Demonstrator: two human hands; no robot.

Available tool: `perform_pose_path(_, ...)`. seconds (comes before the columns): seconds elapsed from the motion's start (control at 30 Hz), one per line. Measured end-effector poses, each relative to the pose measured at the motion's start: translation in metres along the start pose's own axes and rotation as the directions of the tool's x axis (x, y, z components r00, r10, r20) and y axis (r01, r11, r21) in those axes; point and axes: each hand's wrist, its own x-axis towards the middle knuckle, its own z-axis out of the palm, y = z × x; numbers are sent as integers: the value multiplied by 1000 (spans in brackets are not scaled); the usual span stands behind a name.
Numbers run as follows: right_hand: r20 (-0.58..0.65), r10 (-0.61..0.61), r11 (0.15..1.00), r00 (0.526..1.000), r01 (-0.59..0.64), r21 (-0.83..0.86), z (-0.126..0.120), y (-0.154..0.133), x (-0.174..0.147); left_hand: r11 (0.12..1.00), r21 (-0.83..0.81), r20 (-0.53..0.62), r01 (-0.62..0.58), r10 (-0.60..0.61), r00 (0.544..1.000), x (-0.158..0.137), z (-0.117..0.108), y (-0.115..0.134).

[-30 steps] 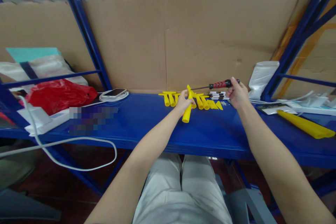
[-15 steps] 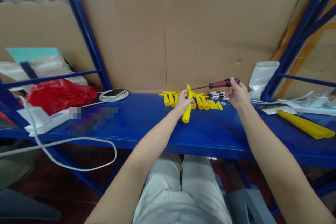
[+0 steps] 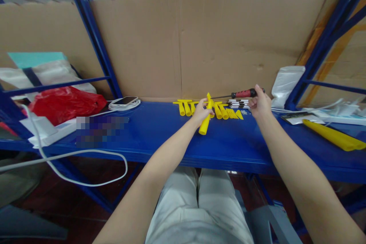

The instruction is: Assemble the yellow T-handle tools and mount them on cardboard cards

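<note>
A yellow plastic handle [image 3: 204, 125] with a hollow round end is gripped by my left hand [image 3: 202, 112], above the blue shelf, its open end toward me. My right hand [image 3: 260, 103] is closed around the rear of a screwdriver [image 3: 243, 94] with a red and black grip. The screwdriver lies nearly level, and its thin shaft reaches left to the upper part of the yellow handle. Whether the tip sits on a screw is too small to make out. Behind my left hand, several yellow T-shaped pieces [image 3: 182, 109] stand in a row, beside small yellow wedge-like pieces [image 3: 232, 113].
Black-and-white strips [image 3: 238, 103] and tiny metal parts [image 3: 244, 112] lie near the cardboard backing [image 3: 211, 45]. A long yellow piece [image 3: 328, 134] rests at right. A phone on a coiled white cable [image 3: 126, 102], a red bag [image 3: 67, 103] and a power strip [image 3: 61, 131] occupy the left.
The screwdriver and my right hand have shifted slightly to the right. The top of the yellow handle has tipped a little to the right in my left hand.
</note>
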Motion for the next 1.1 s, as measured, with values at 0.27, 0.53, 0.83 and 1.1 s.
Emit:
perform_pose_path(0.27, -76, 26, 1000, 997, -27, -16, 14, -5, -14, 997, -53, -139, 51, -58, 989, 9, -6, -2)
perform_pose_path(0.53, 25, 79, 981, 997, -73, -179, 27, 0, -28, 997, -46, -201, 61, -69, 977, 11, -6, -2)
perform_pose_path(0.83, 219, 395, 809, 892, -225, -544, 20, -1, -30, 995, -46, -222, 84, -92, 971, 7, -6, 4)
perform_pose_path(1.1, 457, 516, 658, 725, 6, -753, 7, 4, -30, 998, -44, -228, 37, -46, 972, 12, -7, -3)
